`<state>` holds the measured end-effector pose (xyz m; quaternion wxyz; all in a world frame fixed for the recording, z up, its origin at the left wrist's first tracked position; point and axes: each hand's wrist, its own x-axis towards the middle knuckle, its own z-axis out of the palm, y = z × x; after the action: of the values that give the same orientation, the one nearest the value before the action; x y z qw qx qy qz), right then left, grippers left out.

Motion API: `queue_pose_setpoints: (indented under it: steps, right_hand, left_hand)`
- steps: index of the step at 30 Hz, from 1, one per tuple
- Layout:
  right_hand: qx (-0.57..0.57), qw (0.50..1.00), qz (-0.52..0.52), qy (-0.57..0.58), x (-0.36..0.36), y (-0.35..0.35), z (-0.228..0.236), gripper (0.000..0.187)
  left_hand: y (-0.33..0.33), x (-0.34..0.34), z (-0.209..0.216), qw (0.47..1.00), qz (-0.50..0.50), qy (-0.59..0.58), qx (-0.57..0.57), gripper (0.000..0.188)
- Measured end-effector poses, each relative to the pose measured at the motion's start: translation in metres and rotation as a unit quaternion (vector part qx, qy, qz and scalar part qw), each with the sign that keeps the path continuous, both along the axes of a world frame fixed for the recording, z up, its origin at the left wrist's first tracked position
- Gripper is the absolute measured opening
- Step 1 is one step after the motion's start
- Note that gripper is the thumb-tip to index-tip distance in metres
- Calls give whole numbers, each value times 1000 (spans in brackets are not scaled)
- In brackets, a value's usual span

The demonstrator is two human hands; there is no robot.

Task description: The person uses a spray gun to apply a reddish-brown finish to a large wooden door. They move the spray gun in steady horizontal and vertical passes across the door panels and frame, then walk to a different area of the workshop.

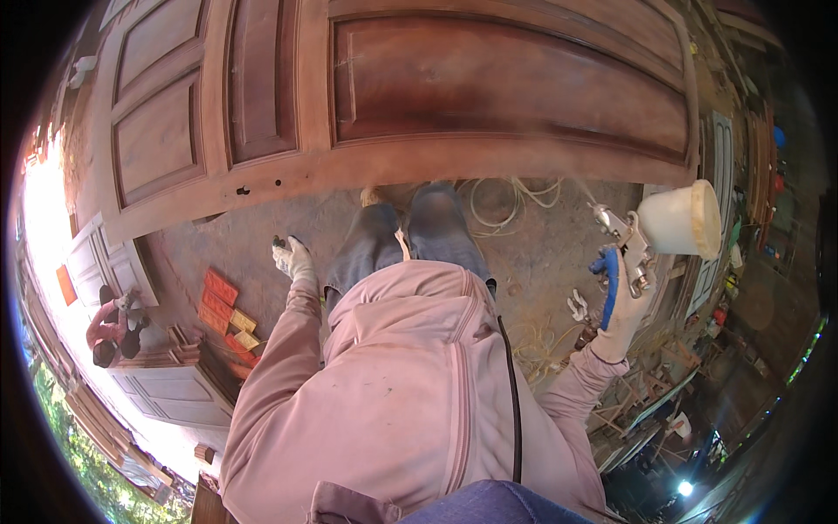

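1. White, glove-like covering with a blue stretch along the fingers clothes the right hand (618,307), right of centre; its fingers are closed around the metal spray gun (630,234).
2. On that gun sits a pale, tilted cup (674,220), its rounded rim facing the right edge of the frame. The nozzle end points up and left, just below the door's lower edge.
3. The left hand (298,260), also in a whitish covering, is left of centre with fingers partly curled. A small dark item (278,242) shows at its fingertips; whether it is gripped, I cannot tell.
4. Dusty pink sleeves run to both hands from the jacket (401,375), filling the lower middle; above it, blue jeans (443,229) show.
5. Across the top of the frame spans the reddish-brown panelled door (515,87), with small dark holes near its lower left edge.
6. Pale hose (515,208) loops over the grey floor (541,262), just below the door's middle.
7. Left of the left forearm, red and yellow flat pieces (218,299) lie on the floor.
8. At far left, another person (109,330) in pink crouches between pale panelled pieces (166,393).
9. Lower right, a bright lamp (685,488) glows.
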<state>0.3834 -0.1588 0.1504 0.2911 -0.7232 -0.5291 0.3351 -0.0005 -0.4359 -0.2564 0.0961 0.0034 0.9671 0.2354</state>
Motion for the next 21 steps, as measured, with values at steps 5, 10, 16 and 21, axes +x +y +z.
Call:
queue_pose_setpoints:
  steps: [5, 10, 16, 21]
  right_hand:
    - [57, 994, -39, -81, -1, 8, 0, 24]
    - [76, 995, 48, -44, -4, -2, -27, 28]
    - [84, 970, 228, 34, -66, -21, -29, 36]
    - [-135, 935, 217, 244, -97, -11, -25, 48]
  left_hand:
    - [24, 2, 6, 1000, -13, 0, 24, 49]
    - [31, -5, 7, 999, -15, -1, 30, 49]
    - [18, -13, 1, 1000, -10, 4, 29, 49]
    - [-3, -21, -1, 1000, 11, -6, 13, 48]
